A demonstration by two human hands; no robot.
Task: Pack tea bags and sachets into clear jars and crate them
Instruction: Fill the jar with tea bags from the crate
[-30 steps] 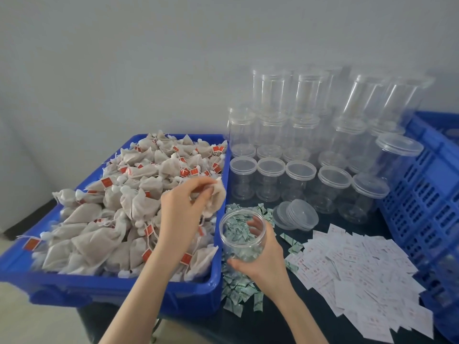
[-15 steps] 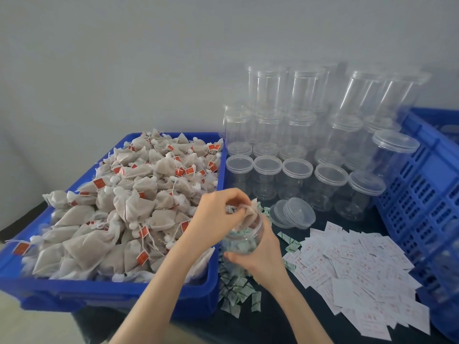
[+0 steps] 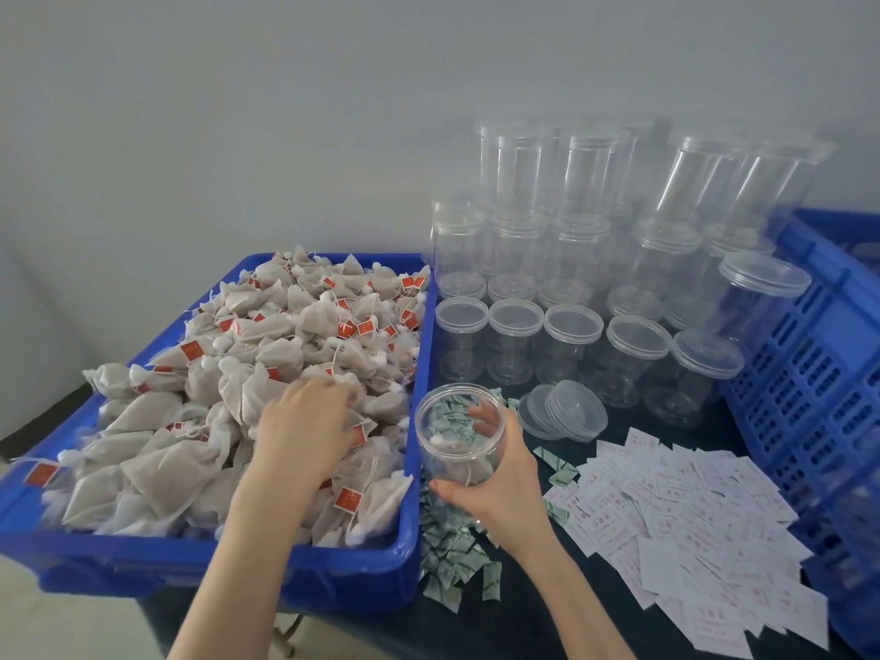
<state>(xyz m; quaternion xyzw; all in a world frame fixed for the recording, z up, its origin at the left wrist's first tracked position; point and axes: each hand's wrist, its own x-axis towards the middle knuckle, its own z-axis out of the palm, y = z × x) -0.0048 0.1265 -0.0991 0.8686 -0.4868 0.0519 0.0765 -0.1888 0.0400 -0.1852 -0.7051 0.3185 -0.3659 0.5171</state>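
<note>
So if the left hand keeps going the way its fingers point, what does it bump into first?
The left hand already rests on the tea bags in the blue bin. Going on, it would probably just push into more tea bags, well before the bin's far wall.

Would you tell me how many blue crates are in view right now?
2. One blue crate, heaped with tea bags, sits at the left under the left hand. The other blue crate, with slotted walls, stands at the right edge, partly cut off. Others may lie outside the view.
</note>
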